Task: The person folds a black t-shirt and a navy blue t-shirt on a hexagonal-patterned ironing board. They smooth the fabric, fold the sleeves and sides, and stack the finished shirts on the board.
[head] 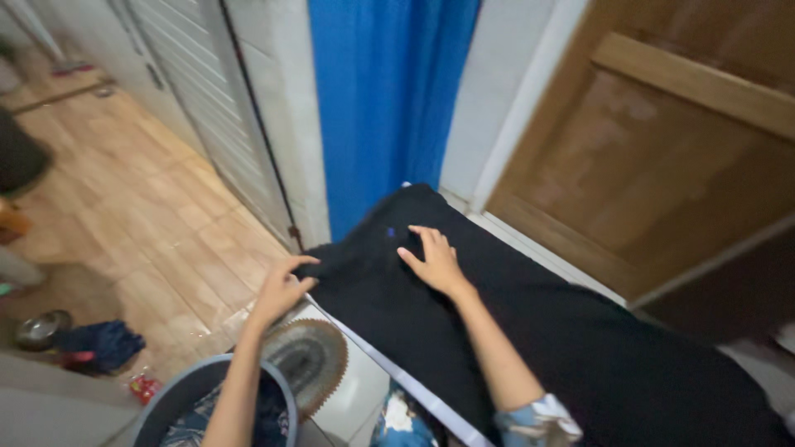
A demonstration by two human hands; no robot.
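Black cloth fills the middle of the view, and both hands are on it; the right hand (435,261) lies flat with its fingers (424,238) spread apart, pressing the black garment (530,323) down just beside a small blue mark (390,233) near the garment's far end; the left hand (281,290) is at the garment's near-left corner, its fingers curled together and pinching the edge of the fabric there; the garment is laid out along a white-edged ironing surface (389,364), covering most of it, with its far end hanging toward a blue curtain (385,108); left of the garment, on the pale floor below, sits a round woven mat (310,360), and nearer still a grey bucket (174,401) with patterned clothes inside; right of the garment stands a brown wooden door (654,157); well left of the garment a dark blue rag (103,343) and a metal bowl (37,327) lie on the wood-look floor tiles (141,215); judged from this, smoothing goes best if the flat hand anchors the cloth while the pinching hand draws the corner outward, evenly, so no crease is trapped under the palm
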